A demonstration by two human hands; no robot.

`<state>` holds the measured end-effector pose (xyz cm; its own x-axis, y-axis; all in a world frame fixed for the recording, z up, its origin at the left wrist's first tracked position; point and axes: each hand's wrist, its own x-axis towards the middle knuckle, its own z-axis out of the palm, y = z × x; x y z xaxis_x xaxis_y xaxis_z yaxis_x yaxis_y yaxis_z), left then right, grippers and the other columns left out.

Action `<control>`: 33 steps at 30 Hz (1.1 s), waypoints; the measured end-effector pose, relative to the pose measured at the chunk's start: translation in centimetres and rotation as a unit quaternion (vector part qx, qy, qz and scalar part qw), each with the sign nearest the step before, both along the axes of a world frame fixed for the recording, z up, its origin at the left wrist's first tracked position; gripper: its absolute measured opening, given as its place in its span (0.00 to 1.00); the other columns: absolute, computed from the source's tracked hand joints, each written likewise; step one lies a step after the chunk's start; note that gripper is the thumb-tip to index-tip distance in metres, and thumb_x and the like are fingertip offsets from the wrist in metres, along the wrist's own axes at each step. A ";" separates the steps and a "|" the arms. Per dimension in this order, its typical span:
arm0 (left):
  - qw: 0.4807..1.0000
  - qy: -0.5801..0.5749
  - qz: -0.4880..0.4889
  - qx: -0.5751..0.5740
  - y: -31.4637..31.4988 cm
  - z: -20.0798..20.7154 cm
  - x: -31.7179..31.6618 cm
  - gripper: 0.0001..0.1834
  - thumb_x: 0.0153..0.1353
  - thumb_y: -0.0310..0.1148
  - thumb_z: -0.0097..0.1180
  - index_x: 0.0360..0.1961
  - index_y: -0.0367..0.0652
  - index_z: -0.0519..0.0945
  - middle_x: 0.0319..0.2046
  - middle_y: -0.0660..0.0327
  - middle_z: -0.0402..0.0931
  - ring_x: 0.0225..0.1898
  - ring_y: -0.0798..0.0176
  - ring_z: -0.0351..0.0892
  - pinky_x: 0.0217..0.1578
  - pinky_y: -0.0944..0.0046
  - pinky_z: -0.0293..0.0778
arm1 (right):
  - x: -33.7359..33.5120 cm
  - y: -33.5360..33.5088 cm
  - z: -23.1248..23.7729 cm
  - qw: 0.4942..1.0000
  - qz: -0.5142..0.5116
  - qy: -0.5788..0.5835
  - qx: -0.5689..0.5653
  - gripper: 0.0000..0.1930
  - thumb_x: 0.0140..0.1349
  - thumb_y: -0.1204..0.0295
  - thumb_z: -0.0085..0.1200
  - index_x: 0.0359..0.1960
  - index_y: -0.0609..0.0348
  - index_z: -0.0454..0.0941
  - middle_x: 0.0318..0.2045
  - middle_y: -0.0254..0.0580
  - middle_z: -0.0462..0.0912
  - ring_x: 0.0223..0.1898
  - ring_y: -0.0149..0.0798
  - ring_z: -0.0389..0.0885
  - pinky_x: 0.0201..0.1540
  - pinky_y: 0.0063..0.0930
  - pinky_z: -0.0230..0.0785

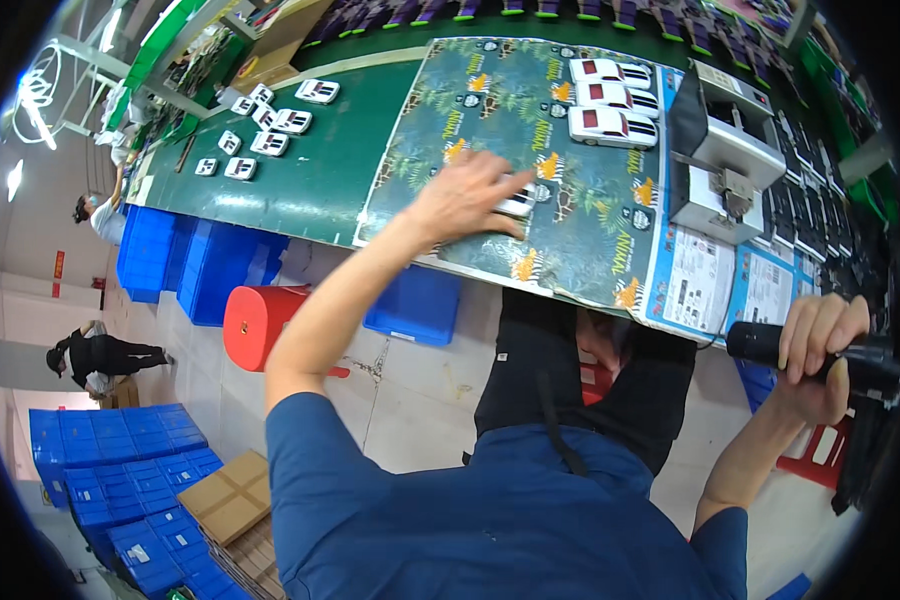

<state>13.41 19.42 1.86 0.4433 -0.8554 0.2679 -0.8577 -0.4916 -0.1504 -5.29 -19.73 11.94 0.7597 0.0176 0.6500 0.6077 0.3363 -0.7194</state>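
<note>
My left hand (468, 200) reaches over the printed sheet with its thumb and fingers around a small white toy car (517, 205), which they partly hide. Farther right on the sheet stand three white toy cars (613, 127) with dark stripes and red windows, one behind another. Off the table's right front corner, my right hand (820, 345) is wrapped around a long black object (755, 343) with a rounded end; its exact kind cannot be made out.
More white toy cars (270, 143) are scattered on the green table (315, 190) at left. A grey metal machine (720, 200) stands at right beside rows of black parts (810, 205). Purple and green items (560, 10) line the far side. Below are a red stool (260, 325) and blue bins (415, 305).
</note>
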 end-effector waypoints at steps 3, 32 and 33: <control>0.986 -0.072 0.114 0.099 7.7 2.1 0.8 0.48 0.48 0.69 0.58 0.68 0.58 0.66 0.63 0.52 0.64 0.66 0.49 0.62 0.65 0.39 0.54 | 0.0 0.1 -0.4 1.000 0.014 0.002 -0.003 0.12 0.60 0.65 0.58 0.36 0.54 0.66 0.20 0.30 0.70 0.14 0.22 0.69 0.23 0.15 0.67; 0.893 0.339 0.069 -0.287 -49.2 -0.4 -13.9 0.32 0.58 0.47 0.63 0.51 0.28 0.73 0.40 0.40 0.78 0.41 0.35 0.81 0.40 0.43 0.75 | -13.4 -17.1 4.1 1.000 -0.021 -0.004 -0.019 0.16 0.55 0.73 0.63 0.41 0.61 0.70 0.21 0.36 0.75 0.17 0.31 0.75 0.27 0.26 0.74; 0.895 0.338 0.066 -0.284 -50.2 -0.7 -13.7 0.32 0.58 0.47 0.63 0.51 0.28 0.73 0.40 0.40 0.78 0.41 0.35 0.81 0.40 0.43 0.75 | -13.4 -17.2 4.0 0.999 -0.031 -0.002 -0.018 0.16 0.53 0.75 0.63 0.41 0.62 0.70 0.21 0.37 0.74 0.17 0.31 0.75 0.26 0.26 0.73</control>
<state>-0.27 -30.79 1.11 0.7554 -0.5943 0.2759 -0.5873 -0.4275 0.6872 -18.69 -36.95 15.93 0.7570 -0.0057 0.6533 0.6301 0.2708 -0.7277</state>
